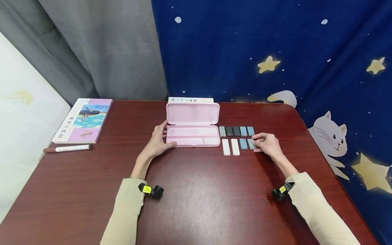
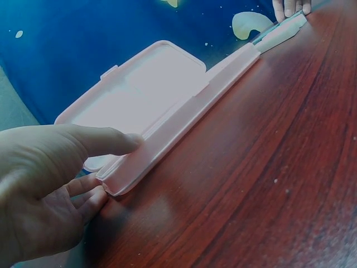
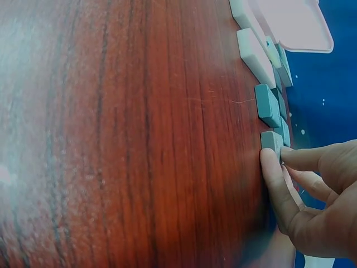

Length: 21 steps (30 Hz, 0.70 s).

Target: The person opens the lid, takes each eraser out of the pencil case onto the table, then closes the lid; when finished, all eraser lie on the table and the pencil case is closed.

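Observation:
A pink pencil case (image 1: 193, 140) lies open at the middle of the table, its lid (image 2: 150, 89) tilted back. My left hand (image 1: 163, 136) grips its left end, thumb (image 2: 106, 139) on the front rim and fingers at the corner. To the right of the case lie two rows of small erasers (image 1: 235, 131), white, dark and blue-grey. My right hand (image 1: 255, 141) pinches the grey-blue eraser (image 3: 272, 143) at the right end of the near row between thumb and forefinger. That eraser still rests on the table.
A purple-covered book (image 1: 83, 119) and a white marker pen (image 1: 68, 148) lie at the far left of the dark wooden table (image 1: 202, 197). A white booklet (image 1: 190, 100) lies behind the case. A starry blue cloth hangs behind and to the right.

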Motion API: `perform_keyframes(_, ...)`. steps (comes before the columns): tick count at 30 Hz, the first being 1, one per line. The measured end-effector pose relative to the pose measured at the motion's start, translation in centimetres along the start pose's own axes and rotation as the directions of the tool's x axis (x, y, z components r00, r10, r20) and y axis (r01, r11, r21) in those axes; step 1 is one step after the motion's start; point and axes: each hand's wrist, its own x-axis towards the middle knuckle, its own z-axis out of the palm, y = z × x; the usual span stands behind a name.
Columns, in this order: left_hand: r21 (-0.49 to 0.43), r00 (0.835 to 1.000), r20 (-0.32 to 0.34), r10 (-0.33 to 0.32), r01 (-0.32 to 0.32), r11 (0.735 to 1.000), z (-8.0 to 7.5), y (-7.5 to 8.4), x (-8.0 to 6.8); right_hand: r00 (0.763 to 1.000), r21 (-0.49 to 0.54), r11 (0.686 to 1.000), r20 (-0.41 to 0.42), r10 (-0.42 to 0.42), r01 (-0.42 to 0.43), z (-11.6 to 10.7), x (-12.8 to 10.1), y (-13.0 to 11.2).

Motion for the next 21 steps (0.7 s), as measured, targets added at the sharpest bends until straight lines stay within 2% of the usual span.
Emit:
perform_keyframes(14, -0.013, 1.000, -0.013, 0.003, -0.003, 1.000, 0.1, 0.0, -0.2, 1.000, -0.008, 1.000, 0.000, -0.010, 0.010, -0.2, -0.1, -0.4)
perform_keyframes(21, -0.015, 1.000, -0.010, 0.006, -0.007, 1.000, 0.0, 0.2, -0.3, 0.995, -0.072, 0.996, -0.082, -0.057, 0.052, -0.4, -0.5, -1.2)
